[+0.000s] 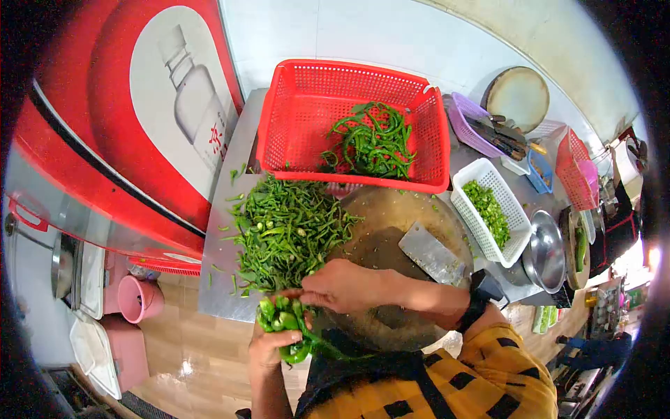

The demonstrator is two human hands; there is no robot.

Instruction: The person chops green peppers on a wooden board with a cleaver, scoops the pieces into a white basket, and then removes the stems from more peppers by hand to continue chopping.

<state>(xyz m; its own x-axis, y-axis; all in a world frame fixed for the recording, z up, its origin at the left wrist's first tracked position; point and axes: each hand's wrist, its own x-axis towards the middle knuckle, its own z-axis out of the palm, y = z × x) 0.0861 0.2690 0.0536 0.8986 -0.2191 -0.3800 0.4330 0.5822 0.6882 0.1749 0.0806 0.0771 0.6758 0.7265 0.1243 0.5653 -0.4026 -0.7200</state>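
At the lower centre of the frame, the left hand (269,347) grips a bunch of green chillies (283,322); the right hand (342,286) pinches their tips, beside the chilli pile (286,230) on the desk (223,279).

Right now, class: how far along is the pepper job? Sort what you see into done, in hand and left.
Done: a big heap of green peppers lies beside the round chopping board, and chopped pieces fill the white basket.
In hand: the left hand grips a bunch of peppers; the right hand pinches its tops.
Left: whole peppers in the red basket; the cleaver lies idle.
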